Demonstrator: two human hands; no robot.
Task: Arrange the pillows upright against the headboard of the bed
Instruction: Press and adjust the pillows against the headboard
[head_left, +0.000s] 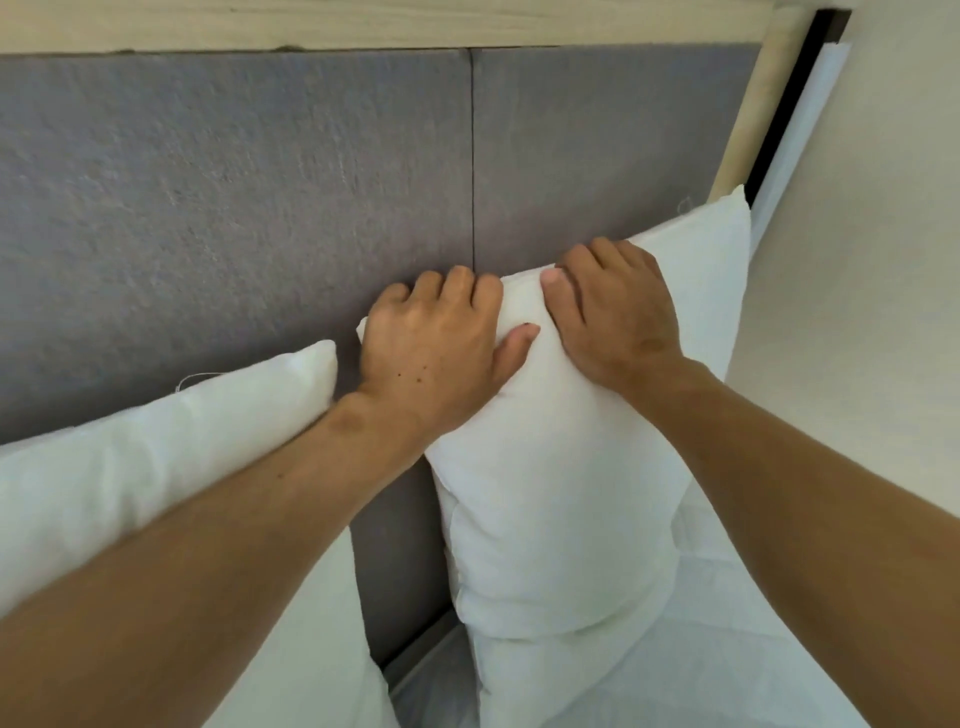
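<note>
Two bare forearms close to the lens, reaching forward and up from the lower corners. Left hand (431, 348) draped over the top edge of the right pillow (561, 519), fingers curled over the back of that edge toward the headboard (234, 208), thumb pressed flat on the front face. Right hand (613, 312) just beside it, on the same top edge, fingers hooked over the back and thumb tip on the front, nearly touching the left hand's index finger. Both closed on the pillow's upper edge, pinching the fabric between thumb and fingers. Right pillow upright under the hands, white, leaning back against the grey padded headboard, its far upper corner rising higher beyond the right hand and ending near a pale wooden post (753, 104). Below the hands, pillow's lower end resting on the white bed sheet (701, 649). Left pillow (130, 467) outside the left forearm, also white, standing against the headboard, its near corner just beside the left wrist, partly hidden by that forearm. Strip of grey headboard visible between the two pillows, beneath the left wrist. Vertical seam in the headboard running down to a spot right above the left hand's knuckles. Light wooden rail (363, 23) along the headboard's top, well above the hands. Cream wall (883, 260) beyond the right arm.
</note>
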